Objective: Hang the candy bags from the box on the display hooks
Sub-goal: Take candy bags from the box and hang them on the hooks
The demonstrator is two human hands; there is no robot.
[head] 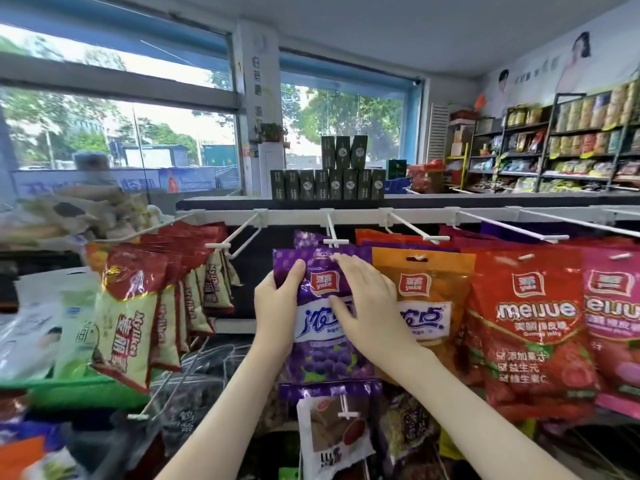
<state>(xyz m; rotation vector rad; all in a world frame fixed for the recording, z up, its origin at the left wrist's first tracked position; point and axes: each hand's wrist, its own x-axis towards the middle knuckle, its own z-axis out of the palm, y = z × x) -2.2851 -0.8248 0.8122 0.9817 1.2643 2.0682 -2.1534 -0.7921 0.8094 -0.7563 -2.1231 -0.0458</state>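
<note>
We hold the purple candy bag upright in front of the display, its long axis running from 12 to 6 o'clock. The left grip clamps the bag's 9 o'clock edge, thumb on the front and fingers wrapped behind. The right grip lies flat and fairly wide across the printed face, its straight fingers pressing rather than pinching, with the fingertips reaching up to the bag's top strip, where we judge the hang hole to be; the hole itself is too blurred to make out.

What matters next is the white hook. Its crossbar tip sits at 12 o'clock from the bag's top edge, just above our right fingertips, and the prong points out toward us from the rail. So the top strip lies just below the tip and, we think, must rise toward 12 o'clock and then go back along the prong. The right grip is the nearer one to the hook and best placed to guide the hole; the left steadies the side. An orange bag hangs just beside, at 3 o'clock.
</note>
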